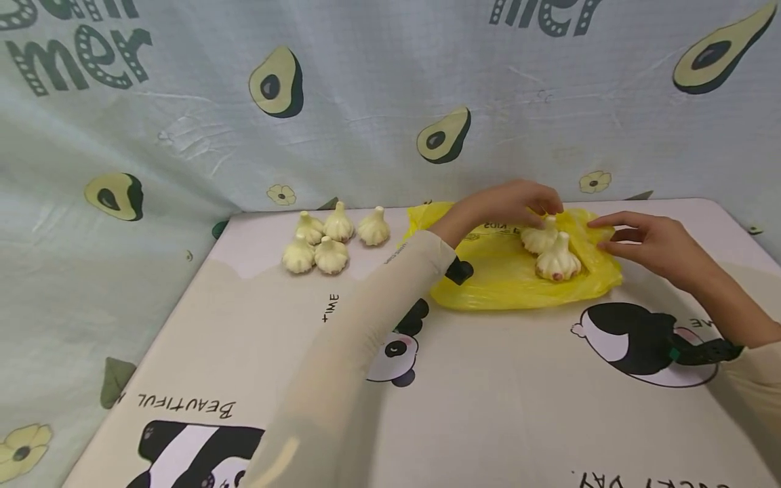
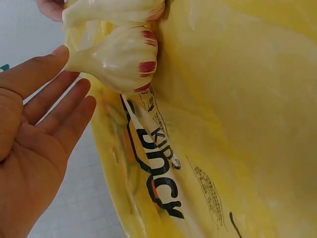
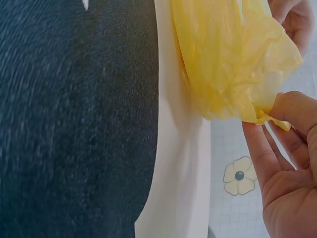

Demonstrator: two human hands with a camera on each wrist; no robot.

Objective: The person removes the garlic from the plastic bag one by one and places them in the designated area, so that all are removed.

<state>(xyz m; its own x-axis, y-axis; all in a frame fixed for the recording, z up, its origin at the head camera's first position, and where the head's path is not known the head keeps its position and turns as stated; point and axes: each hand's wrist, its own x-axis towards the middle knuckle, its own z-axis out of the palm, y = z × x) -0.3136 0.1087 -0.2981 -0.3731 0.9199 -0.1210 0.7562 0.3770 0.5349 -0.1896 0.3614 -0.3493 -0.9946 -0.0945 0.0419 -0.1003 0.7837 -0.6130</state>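
Left hand [image 1: 518,202] open over garlic [image 1: 539,237]; right hand [image 1: 647,242] pinching yellow bag [image 1: 506,278].

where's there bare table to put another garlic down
Bare table in front of the yellow bag, and between the five loose garlic bulbs and the bag. Crowded on the bag: two bulbs, left hand, right hand.

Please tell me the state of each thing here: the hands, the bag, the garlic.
Left hand: fingers curled, touching the far garlic bulb.
Right hand: pinches the yellow plastic bag edge.
Yellow plastic bag: lying flat, crumpled.
Two garlic bulbs: on the bag.
Five garlic bulbs: grouped on the table.
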